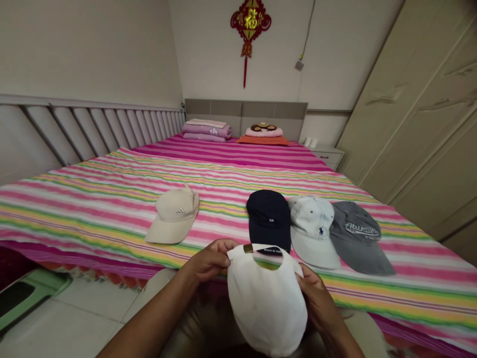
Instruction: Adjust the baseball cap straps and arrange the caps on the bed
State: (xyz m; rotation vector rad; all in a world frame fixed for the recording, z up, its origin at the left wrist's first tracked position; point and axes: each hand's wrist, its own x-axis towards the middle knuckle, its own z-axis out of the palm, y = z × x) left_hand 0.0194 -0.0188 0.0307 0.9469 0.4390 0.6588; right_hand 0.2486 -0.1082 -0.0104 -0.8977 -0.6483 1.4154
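Head view: white cap (pixel 266 308) held on both sides

One side of the cap's back opening is clamped by the left hand (pixel 210 261), the other by the right hand (pixel 315 296). The hands are apart, the white cap between them. Beyond, on a striped sheet (pixel 219 214), a navy cap (pixel 268 211), a pale cap (pixel 312 215) and a gray cap (pixel 352 219) are lined up; a beige cap (pixel 175 214) is set well apart to the left.

a striped bed (pixel 223 209) bears four caps (pixel 269 219) and folded bedding (pixel 207 132).
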